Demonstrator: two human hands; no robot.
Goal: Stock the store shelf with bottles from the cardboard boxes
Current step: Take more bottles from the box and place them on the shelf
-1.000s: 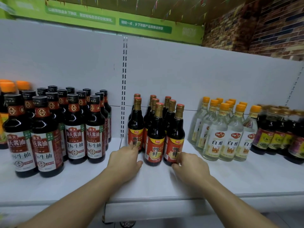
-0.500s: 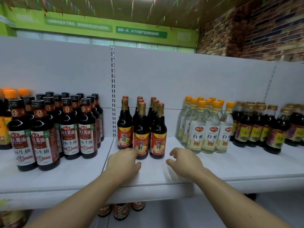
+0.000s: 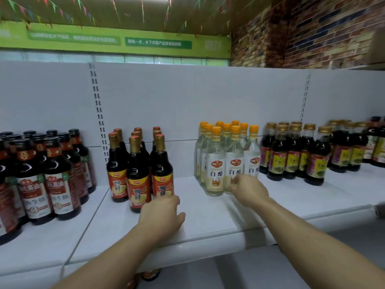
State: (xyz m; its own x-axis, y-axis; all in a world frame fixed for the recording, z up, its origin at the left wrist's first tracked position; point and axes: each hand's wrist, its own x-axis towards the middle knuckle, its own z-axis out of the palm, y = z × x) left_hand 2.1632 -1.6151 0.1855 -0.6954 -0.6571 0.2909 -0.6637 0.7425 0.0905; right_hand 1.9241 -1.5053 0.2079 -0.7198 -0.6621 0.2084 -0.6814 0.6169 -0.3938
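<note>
On the white shelf [image 3: 208, 217] stands a group of dark bottles with red-orange labels and gold caps [image 3: 138, 174]. My left hand [image 3: 161, 213] rests on the shelf with relaxed fingers, its fingertips touching the base of the front right bottle of that group. To the right stands a cluster of clear vinegar bottles with orange caps [image 3: 216, 163]. My right hand [image 3: 249, 189] touches the lower label of a front vinegar bottle with its fingertips. Neither hand holds a bottle. No cardboard box is in view.
Black-capped soy sauce bottles [image 3: 60, 184] fill the shelf's left part. Dark bottles with yellow-purple labels [image 3: 291, 159] stand to the right, with more beyond them. A few bottle tops [image 3: 150, 275] show on the shelf below. A bare strip of shelf lies between the two middle groups.
My right hand has moved right, from the red-label bottles to the clear vinegar bottles. My left hand stays at the base of the red-label group. The view has pulled back and turned right.
</note>
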